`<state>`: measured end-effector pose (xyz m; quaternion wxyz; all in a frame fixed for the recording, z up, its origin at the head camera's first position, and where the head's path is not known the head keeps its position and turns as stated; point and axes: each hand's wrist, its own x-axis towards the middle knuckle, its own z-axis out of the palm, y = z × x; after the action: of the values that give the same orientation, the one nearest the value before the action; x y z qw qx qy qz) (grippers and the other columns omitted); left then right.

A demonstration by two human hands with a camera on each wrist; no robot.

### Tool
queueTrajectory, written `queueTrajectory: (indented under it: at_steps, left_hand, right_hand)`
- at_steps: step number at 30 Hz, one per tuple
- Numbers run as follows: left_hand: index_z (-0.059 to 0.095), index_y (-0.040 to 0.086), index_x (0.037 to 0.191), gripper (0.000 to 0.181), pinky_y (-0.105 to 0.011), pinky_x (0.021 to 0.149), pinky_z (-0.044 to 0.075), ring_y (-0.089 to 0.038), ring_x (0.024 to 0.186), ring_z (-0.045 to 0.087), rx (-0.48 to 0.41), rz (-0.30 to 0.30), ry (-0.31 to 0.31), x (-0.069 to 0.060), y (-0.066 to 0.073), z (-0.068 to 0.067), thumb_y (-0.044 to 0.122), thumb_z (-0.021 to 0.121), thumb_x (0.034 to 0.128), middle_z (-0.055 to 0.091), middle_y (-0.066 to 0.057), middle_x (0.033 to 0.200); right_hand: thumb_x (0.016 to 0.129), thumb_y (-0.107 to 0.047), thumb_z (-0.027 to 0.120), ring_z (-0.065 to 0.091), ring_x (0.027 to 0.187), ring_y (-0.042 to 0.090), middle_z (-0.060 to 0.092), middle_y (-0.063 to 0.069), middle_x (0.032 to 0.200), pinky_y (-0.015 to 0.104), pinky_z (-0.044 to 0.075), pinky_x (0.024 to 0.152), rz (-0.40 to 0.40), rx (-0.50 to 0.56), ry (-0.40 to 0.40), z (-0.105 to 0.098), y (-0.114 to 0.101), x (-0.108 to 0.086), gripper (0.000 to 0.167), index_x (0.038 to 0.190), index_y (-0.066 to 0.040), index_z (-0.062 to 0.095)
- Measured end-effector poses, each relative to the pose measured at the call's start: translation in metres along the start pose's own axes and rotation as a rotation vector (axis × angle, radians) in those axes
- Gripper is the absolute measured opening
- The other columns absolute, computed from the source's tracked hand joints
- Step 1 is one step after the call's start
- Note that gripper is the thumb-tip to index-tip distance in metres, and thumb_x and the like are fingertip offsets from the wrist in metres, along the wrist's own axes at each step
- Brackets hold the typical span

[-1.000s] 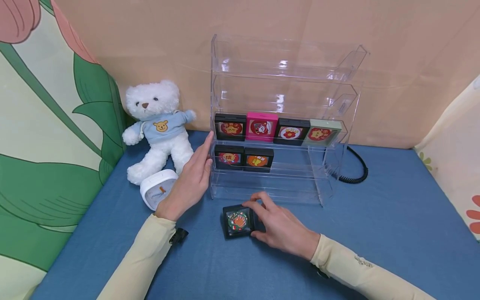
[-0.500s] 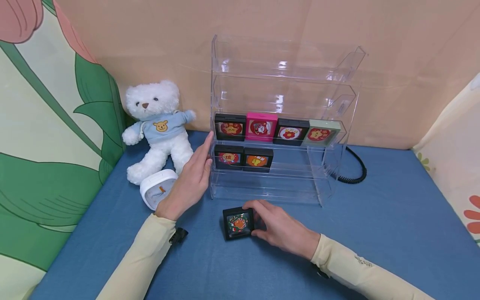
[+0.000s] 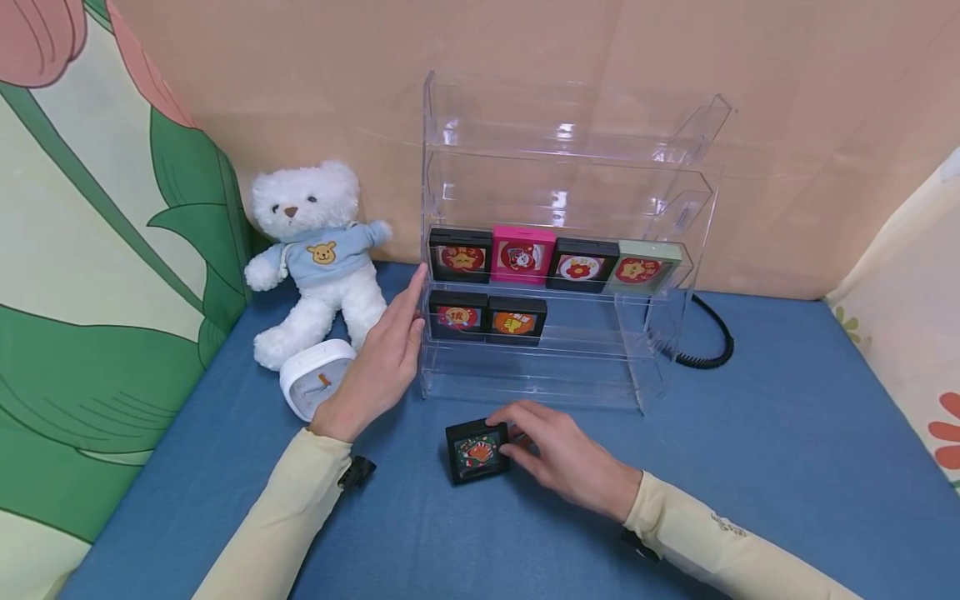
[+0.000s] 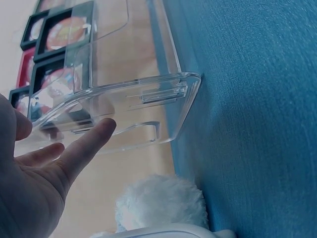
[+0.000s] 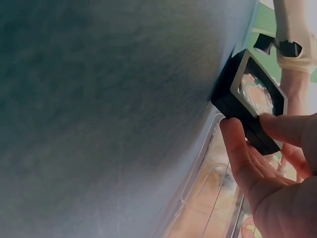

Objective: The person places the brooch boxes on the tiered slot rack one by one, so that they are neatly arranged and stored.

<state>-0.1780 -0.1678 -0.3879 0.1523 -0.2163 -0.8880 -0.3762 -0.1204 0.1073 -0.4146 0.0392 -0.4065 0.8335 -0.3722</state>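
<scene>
My right hand [image 3: 566,454] pinches the right side of a small black square box [image 3: 477,452], which has a clear front over a green and orange picture. The box stands tilted on the blue cloth before the rack; in the right wrist view the thumb lies on the front edge of the black box [image 5: 251,101] and a finger behind it. With straight fingers, my left hand [image 3: 378,362] touches the left side panel of a clear acrylic rack [image 3: 585,367]. In the left wrist view, fingers of the left hand [image 4: 54,173] rest along that panel [image 4: 143,91].
Several framed boxes, black, pink [image 3: 523,254] and pale green [image 3: 645,265], stand on two tiers of the rack. Left of it are a white teddy bear [image 3: 318,250] and a white clock [image 3: 311,383]. A black coiled cord [image 3: 708,360] lies behind the rack's right side.
The black box has tipped up from lying flatter to standing more upright. My right thumb has shifted up onto its front edge. The left hand has stayed against the rack.
</scene>
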Motion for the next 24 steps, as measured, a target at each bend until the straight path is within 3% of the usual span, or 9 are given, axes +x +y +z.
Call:
queueTrajectory:
  at_steps: [13,24]
  left_hand:
    - [0.005,0.027,0.165,0.064,-0.049,0.118,0.028,-0.026,0.149,0.028,0.003,-0.004,-0.004,0.0001,-0.0009,0.0005,0.015,0.037,0.1106,0.027,-0.009,0.164]
    - [0.005,0.027,0.165,0.064,-0.050,0.117,0.028,-0.027,0.148,0.029,0.005,-0.002,-0.003,0.0006,-0.0023,0.0004,0.015,0.038,0.1106,0.028,-0.010,0.163]
  right_hand:
    - [0.096,-0.003,0.069,0.064,0.100,0.006,0.063,-0.003,0.122,0.022,0.056,0.082,-0.045,0.015,0.059,0.0013,0.0013,-0.0031,0.028,0.120,-0.016,0.066]
    - [0.090,0.003,0.074,0.065,0.103,0.010,0.063,-0.003,0.124,0.023,0.057,0.079,-0.099,-0.034,0.179,-0.0081,-0.0033,-0.0069,0.037,0.121,-0.016,0.067]
